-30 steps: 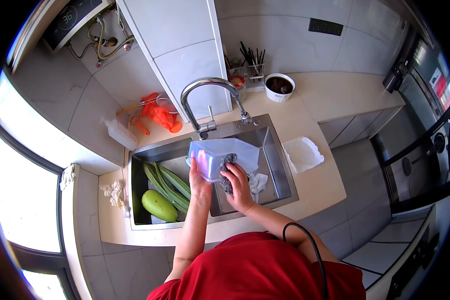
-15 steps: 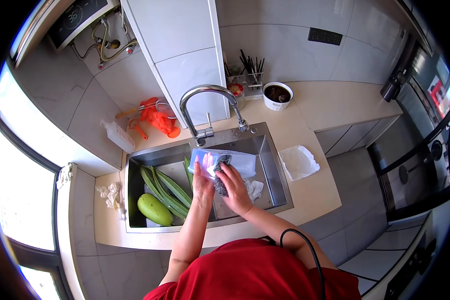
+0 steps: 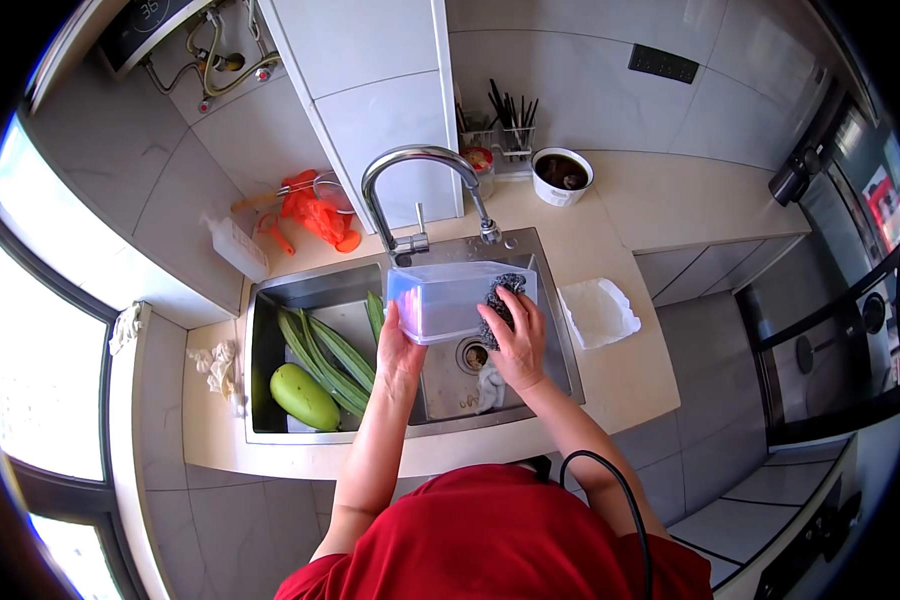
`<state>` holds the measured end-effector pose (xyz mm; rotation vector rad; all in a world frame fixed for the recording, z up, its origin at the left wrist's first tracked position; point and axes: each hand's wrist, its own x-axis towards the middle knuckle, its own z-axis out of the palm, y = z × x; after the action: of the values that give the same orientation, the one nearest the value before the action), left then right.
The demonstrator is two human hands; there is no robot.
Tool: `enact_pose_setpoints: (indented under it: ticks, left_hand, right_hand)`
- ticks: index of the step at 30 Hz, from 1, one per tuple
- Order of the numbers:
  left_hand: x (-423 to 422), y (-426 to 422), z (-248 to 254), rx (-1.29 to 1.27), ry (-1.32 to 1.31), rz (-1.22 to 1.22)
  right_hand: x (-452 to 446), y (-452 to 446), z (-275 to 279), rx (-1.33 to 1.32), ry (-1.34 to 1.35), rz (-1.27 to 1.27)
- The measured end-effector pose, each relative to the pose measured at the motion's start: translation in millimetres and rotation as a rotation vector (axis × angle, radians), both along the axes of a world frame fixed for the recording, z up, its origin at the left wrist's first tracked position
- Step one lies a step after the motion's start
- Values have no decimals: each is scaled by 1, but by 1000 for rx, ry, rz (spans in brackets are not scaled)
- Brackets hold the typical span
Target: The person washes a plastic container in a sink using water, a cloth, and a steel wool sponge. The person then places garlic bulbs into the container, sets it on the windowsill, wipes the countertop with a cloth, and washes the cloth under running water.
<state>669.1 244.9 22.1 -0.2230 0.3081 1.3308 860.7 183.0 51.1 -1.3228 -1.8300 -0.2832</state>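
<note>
A clear plastic container (image 3: 450, 300) is held above the right basin of the steel sink (image 3: 560, 345). My left hand (image 3: 400, 348) grips its left end, the fingers partly hidden behind the wall. Against the container's right end, my right hand (image 3: 518, 340) is closed on a dark grey scrubber (image 3: 502, 300). Below the hands, a white cloth (image 3: 491, 388) lies in the basin beside the drain (image 3: 472, 355). Long green ridged gourds (image 3: 322, 358) and a smooth light-green gourd (image 3: 304, 397) rest in the left basin.
The faucet (image 3: 420, 155) arches behind the container. A white bowl with dark contents (image 3: 562, 177) and a utensil holder (image 3: 516, 138) stand behind the sink. Right of the sink lies a white tray (image 3: 598, 312); orange items (image 3: 315, 218) and a white bottle (image 3: 238, 250) are at back left.
The container is now more level, with its side turned toward me. My right hand has moved right with the scrubber, to the container's right end. The drain has come into view.
</note>
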Motion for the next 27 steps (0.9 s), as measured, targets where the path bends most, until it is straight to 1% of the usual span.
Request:
enact_pose_setpoints:
  ticks: [2, 8, 10, 11, 13, 14, 15, 16, 17, 18, 19, 20, 21, 22, 23, 25, 26, 27]
  left_hand:
    - [-1, 2, -5, -17, 18, -23]
    - [-7, 0, -11, -34, -48, -83]
    - [-10, 1, -16, 53, -142, -131]
    - [-12, 0, -19, 52, -142, -130]
    - [-6, -9, 17, 207, 73, -211]
    - [0, -13, 37, 207, 71, -209]
    - [8, -17, 58, 124, 277, -245]
    - [11, -18, 68, 38, 482, -278]
    - [8, -19, 63, 41, 481, -277]
    - [0, -25, 52, 156, 823, -291]
    - [-5, -32, 45, 272, 1164, -299]
    - [-8, -39, 40, 265, 1377, -179]
    - [-15, -41, 23, 242, 1594, -87]
    - [-15, -46, 14, 316, 1698, -42]
    - [-15, -51, 5, 389, 1800, 5]
    - [-12, -58, -16, 480, 1603, -268]
    - [-11, -61, -21, 545, 1514, -267]
    - [-10, -62, -19, 609, 1424, -265]
  right_hand:
    - [1, 2, 2, 23, 4, 7]
    - [-1, -1, 15, 49, -22, 38]
    - [-1, -2, 17, 51, -38, 38]
    - [-2, -1, 18, 46, -31, 27]
    - [2, 4, 20, 11, 20, 2]
    - [4, 7, 19, -16, 97, -29]
    - [6, 11, 15, -43, 175, -60]
    - [9, 14, 11, -42, 174, -57]
    - [12, 17, 4, -61, 270, -79]
    - [15, 19, -4, -82, 367, -103]
    - [20, 21, -16, -81, 366, -103]
    - [25, 22, -30, -202, 539, -127]
    - [28, 23, -43, -324, 713, -150]
    - [30, 23, -52, -359, 818, -153]
    - [29, 23, -62, -358, 819, -153]
    - [26, 21, -69, -554, 1162, -115]
    - [24, 18, -70, -554, 1159, -113]
    - [20, 16, -67, -609, 1158, -93]
